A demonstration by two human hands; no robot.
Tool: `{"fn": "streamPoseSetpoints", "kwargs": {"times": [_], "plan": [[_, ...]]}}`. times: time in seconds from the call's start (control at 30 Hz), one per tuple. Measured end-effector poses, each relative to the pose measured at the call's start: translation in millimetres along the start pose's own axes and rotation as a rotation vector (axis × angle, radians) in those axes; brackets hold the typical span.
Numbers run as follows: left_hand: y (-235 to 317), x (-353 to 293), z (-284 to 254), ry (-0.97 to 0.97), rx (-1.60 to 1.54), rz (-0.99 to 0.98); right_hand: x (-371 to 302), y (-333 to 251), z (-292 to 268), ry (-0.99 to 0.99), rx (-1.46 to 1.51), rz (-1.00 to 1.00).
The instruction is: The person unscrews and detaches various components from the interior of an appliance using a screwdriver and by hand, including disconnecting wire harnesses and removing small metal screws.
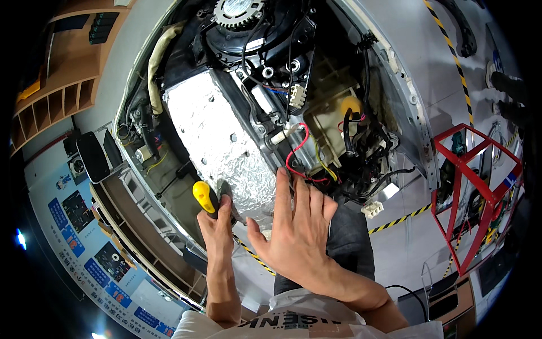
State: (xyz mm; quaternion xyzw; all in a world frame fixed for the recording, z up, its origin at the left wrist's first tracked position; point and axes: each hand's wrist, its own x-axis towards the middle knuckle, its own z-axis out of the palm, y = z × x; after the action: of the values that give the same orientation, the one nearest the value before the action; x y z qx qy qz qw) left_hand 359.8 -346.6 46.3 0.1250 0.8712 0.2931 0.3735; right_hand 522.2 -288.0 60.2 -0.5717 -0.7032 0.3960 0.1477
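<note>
My left hand (pixel 217 217) is closed around a screwdriver (pixel 202 195) with a yellow and black handle, at the lower left corner of a foil-covered housing (pixel 220 141). The screwdriver's shaft cannot be made out. My right hand (pixel 299 226) lies palm down with its fingers stretched out over the housing's near right edge. Its fingertips are close to a red wire (pixel 297 150) and yellow-green wires (pixel 324 164). The housing sits inside an opened machine cabinet (pixel 415 101), below a motor with a toothed metal ring (pixel 240 12).
A white connector (pixel 372 209) hangs from loose wiring at the cabinet's near right. On the right stands a red metal frame (pixel 477 195) near black-and-yellow floor tape (pixel 451 51). Wooden shelving (pixel 62 104) is at the far left. Another person's legs (pixel 508 96) show at the right edge.
</note>
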Motion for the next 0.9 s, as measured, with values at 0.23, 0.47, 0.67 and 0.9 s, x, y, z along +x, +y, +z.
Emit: {"fn": "streamPoseSetpoints", "kwargs": {"times": [0.23, 0.47, 0.67, 0.9], "plan": [[-5.0, 3.0, -4.0, -0.050, 0.070, 0.064, 0.9, 2.2, -8.4, -0.059, -0.072, -0.028], [-20.5, 0.9, -2.3, 0.030, -0.139, -0.007, 13.0, 16.4, -52.3, 0.175, 0.114, -0.149], [-32.0, -3.2, -2.0, 0.104, -0.197, -0.013, 42.7, 30.3, -41.6, 0.077, -0.120, -0.087], [-48.7, -19.2, -13.8, 0.116, -0.196, -0.036, 48.5, 45.4, -28.3, 0.010, -0.135, -0.076]]}}
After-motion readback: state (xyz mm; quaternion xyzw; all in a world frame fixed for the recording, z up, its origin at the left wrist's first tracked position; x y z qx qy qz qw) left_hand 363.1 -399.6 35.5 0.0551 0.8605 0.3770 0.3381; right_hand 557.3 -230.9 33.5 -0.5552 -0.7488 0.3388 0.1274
